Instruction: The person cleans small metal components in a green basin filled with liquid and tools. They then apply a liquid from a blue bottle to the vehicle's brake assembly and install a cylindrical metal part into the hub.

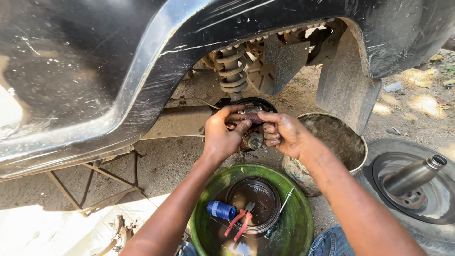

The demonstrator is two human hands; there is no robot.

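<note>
Brake hub (252, 140) under black fender (142, 71)

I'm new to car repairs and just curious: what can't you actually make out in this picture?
- Head view: the small part between the left hand and right hand, covered by fingers.
- Brake plate, mostly behind both hands.
- Spring, top hidden by the car body.
- Green basin, cut off by the bottom edge.

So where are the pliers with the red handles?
In the head view, the red-handled pliers lie in the green basin at the bottom middle, below both hands, between a blue spool and a screwdriver.
</note>
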